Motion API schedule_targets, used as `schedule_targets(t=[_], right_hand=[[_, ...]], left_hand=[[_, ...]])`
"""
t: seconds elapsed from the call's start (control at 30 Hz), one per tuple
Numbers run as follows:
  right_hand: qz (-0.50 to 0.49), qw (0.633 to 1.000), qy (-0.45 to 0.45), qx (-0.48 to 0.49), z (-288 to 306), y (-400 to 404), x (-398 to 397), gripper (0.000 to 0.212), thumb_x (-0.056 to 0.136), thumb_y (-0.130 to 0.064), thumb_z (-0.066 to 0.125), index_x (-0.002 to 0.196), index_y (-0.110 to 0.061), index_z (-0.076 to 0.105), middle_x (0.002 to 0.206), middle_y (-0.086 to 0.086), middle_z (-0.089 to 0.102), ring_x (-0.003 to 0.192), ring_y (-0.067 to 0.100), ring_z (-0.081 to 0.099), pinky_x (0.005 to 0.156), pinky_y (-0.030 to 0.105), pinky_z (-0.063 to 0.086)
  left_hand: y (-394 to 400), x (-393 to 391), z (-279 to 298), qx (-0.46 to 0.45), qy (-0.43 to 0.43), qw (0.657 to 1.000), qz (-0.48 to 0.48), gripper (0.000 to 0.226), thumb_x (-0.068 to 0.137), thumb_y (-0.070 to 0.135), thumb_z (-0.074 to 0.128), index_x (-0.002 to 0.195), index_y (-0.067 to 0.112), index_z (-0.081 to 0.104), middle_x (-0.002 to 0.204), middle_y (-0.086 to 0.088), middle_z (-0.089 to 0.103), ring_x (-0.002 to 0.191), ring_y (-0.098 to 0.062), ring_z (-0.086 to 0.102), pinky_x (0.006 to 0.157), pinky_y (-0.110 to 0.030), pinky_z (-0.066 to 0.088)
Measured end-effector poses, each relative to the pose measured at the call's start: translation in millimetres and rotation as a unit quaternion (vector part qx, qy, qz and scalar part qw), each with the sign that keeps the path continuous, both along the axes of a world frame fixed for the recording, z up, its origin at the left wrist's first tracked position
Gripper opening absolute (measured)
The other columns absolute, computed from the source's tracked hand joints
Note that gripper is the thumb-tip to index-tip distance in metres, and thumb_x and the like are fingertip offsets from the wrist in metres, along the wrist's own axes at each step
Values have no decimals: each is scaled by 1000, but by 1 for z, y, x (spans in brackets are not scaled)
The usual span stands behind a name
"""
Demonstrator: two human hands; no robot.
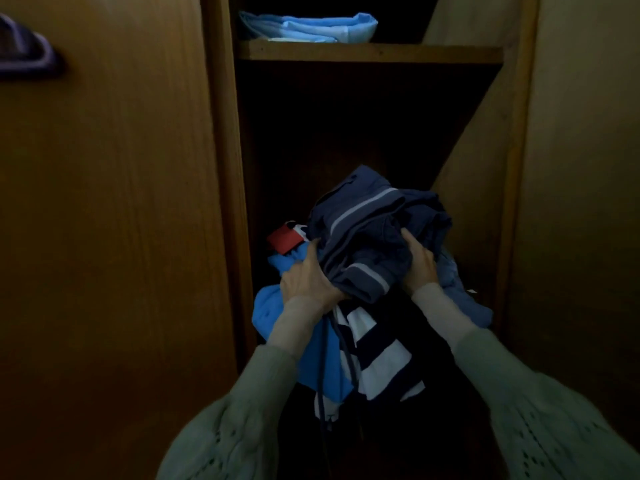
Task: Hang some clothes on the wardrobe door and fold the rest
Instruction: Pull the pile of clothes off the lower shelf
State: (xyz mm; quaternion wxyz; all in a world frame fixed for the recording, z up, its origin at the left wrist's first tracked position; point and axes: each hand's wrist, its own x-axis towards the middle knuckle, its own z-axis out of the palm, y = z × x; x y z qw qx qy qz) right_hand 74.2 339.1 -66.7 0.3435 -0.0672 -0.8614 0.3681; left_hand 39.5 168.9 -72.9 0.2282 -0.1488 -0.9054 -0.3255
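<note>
A bundle of clothes [374, 233] is held between both hands in front of the dark open wardrobe compartment. On top lies a navy garment with pale stripes. Below it hang a bright blue garment [277, 313] and a navy-and-white striped one [377, 358]; a red patch [285, 239] shows at the left. My left hand [308, 278] grips the bundle from its left side, fingers curled into the fabric. My right hand [419, 261] grips the navy garment from the right. Dark cords dangle from the bundle.
A wooden shelf [370, 51] above carries folded light blue fabric [311, 27]. The closed wardrobe door [114, 202] fills the left, with a dark handle-like object [31, 53] at its upper left. Another wooden panel [581, 168] stands on the right.
</note>
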Motion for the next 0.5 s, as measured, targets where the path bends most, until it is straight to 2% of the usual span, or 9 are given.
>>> schedule_targets(t=[0.07,0.17,0.33,0.5], right_hand=[[2,1000,9,1,4,-7,13,59,91,5,48,145,-15,31,140,19,41,127,37,40,105,40,30],[25,999,38,-9,14,-22,39,41,93,3,44,131,-12,48,130,21,50,121,39,46,103,45,37],[14,998,54,1,15,-55,90,39,92,6,45,128,-7,48,127,22,52,118,35,48,98,38,38],[8,998,63,24,7,-91,135,39,89,5,50,126,-6,50,121,20,57,112,36,51,92,38,40]], left_hand=[[-7,14,5,-1,3,1000,3,92,69,50,71,144,30,21,123,-13,57,112,-36,52,91,-39,41],[-22,39,10,5,8,1000,-7,91,71,48,70,145,29,20,125,-12,57,114,-35,52,91,-39,41],[-55,88,13,4,16,1000,-21,89,73,48,69,145,28,20,126,-9,57,113,-32,53,89,-35,40],[-93,134,9,7,18,999,-26,87,71,48,70,143,30,23,122,-8,59,111,-33,54,86,-35,40]])
